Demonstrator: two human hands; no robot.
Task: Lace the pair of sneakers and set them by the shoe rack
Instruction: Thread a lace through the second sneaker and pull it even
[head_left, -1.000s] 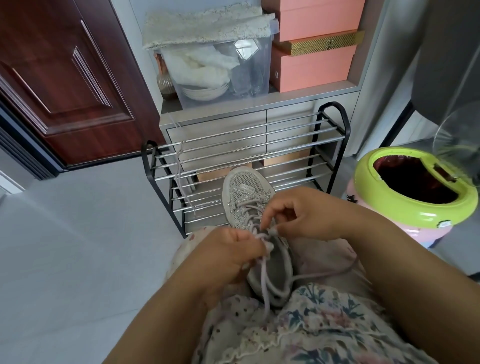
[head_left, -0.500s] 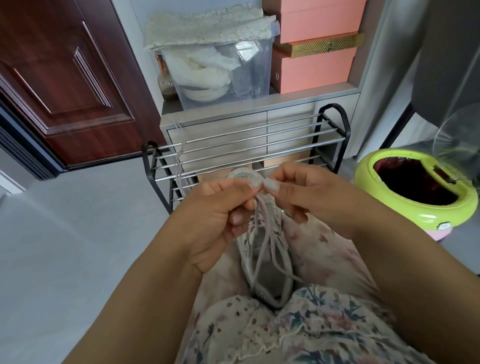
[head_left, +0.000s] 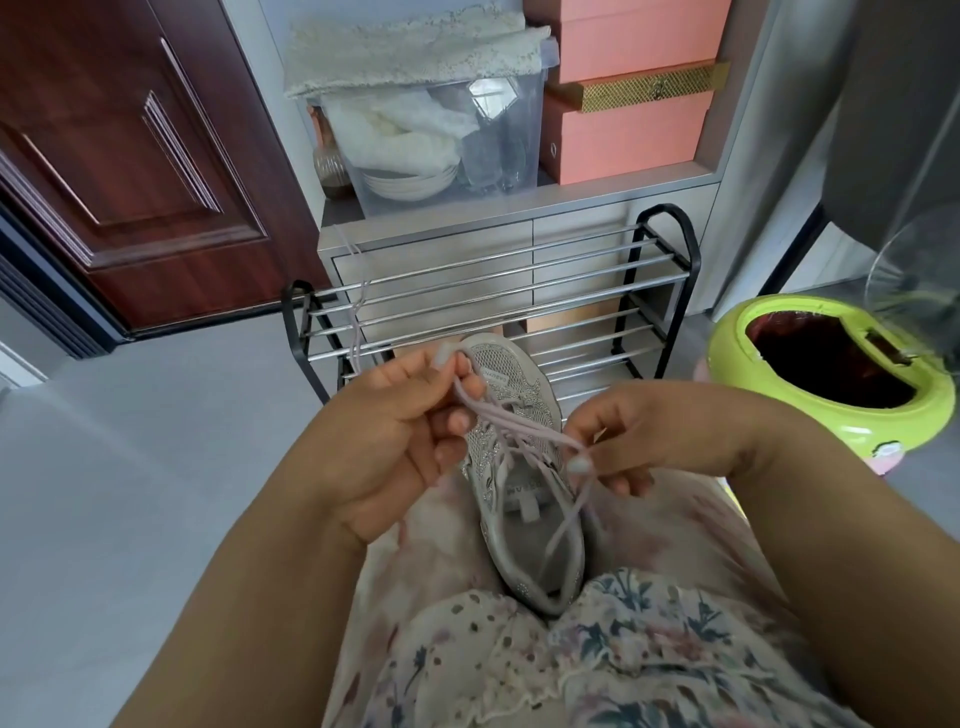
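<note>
Grey mesh sneaker (head_left: 519, 467) on your lap, toe twd the shoe rack (head_left: 488, 291) — lacing mid-way, not tied.

Your left hand (head_left: 395, 441) pinches a loop of the pale lace (head_left: 524, 428) near the toe; your right hand (head_left: 639, 441) pinches the other strand, pulled taut across the eyelets. Upper rows look threaded, no bow yet. A 2nd lace (head_left: 356, 332) hangs off the rack's rails; 2nd shoe isn't visible. Left, as I judge it: finish + tie this one, lace its mate, set both by the rack.
</note>
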